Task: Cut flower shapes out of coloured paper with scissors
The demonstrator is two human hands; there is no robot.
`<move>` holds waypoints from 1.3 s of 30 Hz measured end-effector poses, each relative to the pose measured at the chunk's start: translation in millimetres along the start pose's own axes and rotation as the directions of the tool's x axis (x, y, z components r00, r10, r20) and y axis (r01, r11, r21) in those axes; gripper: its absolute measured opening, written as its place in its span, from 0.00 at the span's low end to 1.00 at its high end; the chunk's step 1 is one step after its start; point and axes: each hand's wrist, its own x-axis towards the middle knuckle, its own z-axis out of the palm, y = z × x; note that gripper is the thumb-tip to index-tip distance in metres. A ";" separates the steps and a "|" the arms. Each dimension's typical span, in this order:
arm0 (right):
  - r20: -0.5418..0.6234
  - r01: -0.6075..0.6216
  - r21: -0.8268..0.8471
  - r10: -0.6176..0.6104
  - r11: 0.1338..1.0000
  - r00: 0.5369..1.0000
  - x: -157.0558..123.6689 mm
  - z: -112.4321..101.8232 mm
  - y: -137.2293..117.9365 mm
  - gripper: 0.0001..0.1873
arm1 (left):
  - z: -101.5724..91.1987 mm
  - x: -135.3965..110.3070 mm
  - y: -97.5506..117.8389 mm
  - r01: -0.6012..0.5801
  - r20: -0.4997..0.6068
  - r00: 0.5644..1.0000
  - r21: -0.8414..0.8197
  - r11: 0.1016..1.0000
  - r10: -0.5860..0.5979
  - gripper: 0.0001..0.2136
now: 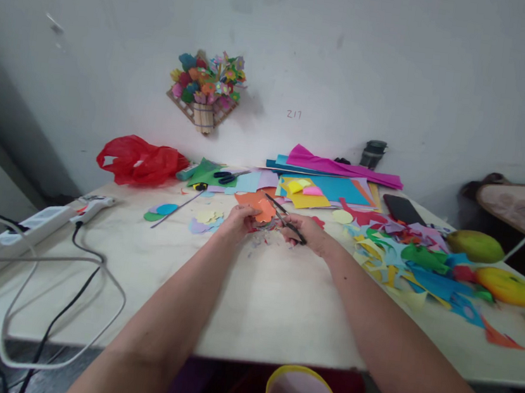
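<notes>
My left hand (240,219) is closed on a sheet of orange paper (254,205) with a wavy cut edge, held just above the table. In my right hand (305,230) is a pair of black-handled scissors (293,227). Their blades point up and left and cross the right edge of the orange paper. Small paper scraps (261,240) lie on the white table (267,312) beneath both hands. Left of my left hand are pale yellow and lilac paper cut-outs (206,220). My fingertips on the paper are partly hard to make out.
Colored paper sheets (334,191) and a second pair of scissors (227,177) lie at the back. A red plastic bag (142,161) sits back left. Paper offcuts (394,251), a phone (403,209) and mangoes (507,286) are on the right. A power strip (38,229) with cables occupies the left.
</notes>
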 end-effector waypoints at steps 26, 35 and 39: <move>-0.116 0.017 0.099 -0.006 0.995 0.993 0.7 8.5 -4.7 0.16 | 21.7 -5.2 -10.7 0.006 -0.062 0.998 -0.033 0.999 -0.008 0.06; -0.171 -0.013 0.122 0.034 0.992 0.985 -1.3 12.2 -10.4 0.17 | 29.0 -5.6 -15.9 -0.046 -0.123 0.991 -0.021 0.999 0.043 0.10; -0.197 -0.026 0.123 0.050 0.992 0.979 -2.2 14.7 -13.4 0.18 | 28.7 -3.8 -18.3 -0.051 -0.136 0.989 -0.013 0.999 0.049 0.10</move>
